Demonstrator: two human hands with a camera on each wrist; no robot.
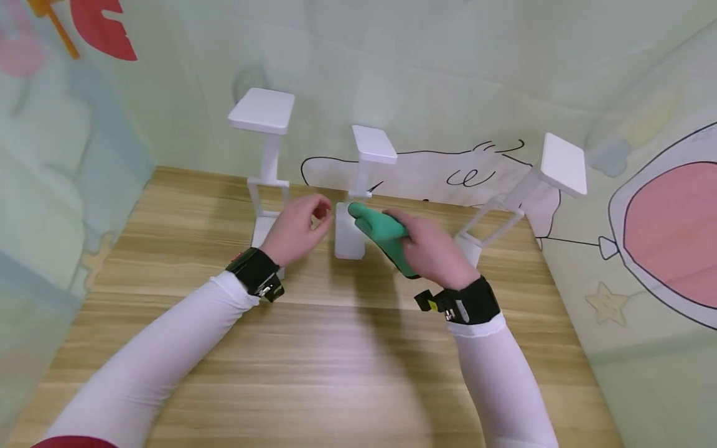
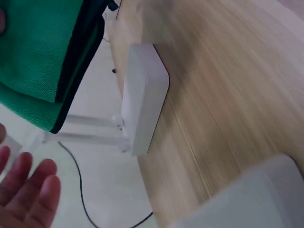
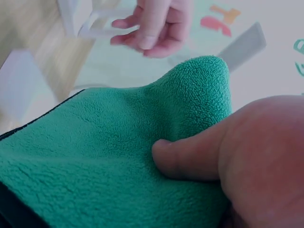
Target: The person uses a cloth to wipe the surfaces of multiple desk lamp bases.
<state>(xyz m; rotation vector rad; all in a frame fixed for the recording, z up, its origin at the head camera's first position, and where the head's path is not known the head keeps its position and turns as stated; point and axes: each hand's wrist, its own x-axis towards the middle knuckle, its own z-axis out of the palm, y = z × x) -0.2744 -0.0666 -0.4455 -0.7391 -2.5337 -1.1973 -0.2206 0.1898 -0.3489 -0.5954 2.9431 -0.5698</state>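
Observation:
A green cloth [image 1: 386,231] with a dark edging is folded over in my right hand [image 1: 439,252], which grips it with the thumb pressed on top. In the right wrist view the cloth [image 3: 118,123] fills the lower middle, its fleecy pile showing under the thumb [image 3: 190,154]. My left hand [image 1: 297,229] is just to the left of the cloth, fingers loosely bent and holding nothing. The middle white stand [image 1: 374,144] is behind both hands, its flat base [image 1: 350,239] between them on the table.
A white stand [image 1: 262,111] rises at the left behind my left hand, another white stand [image 1: 563,164] at the right. All stand on the wooden table [image 1: 313,367], along its back. Printed cloth walls [image 1: 448,74] enclose the table. A thin dark cable [image 2: 80,183] shows in the left wrist view.

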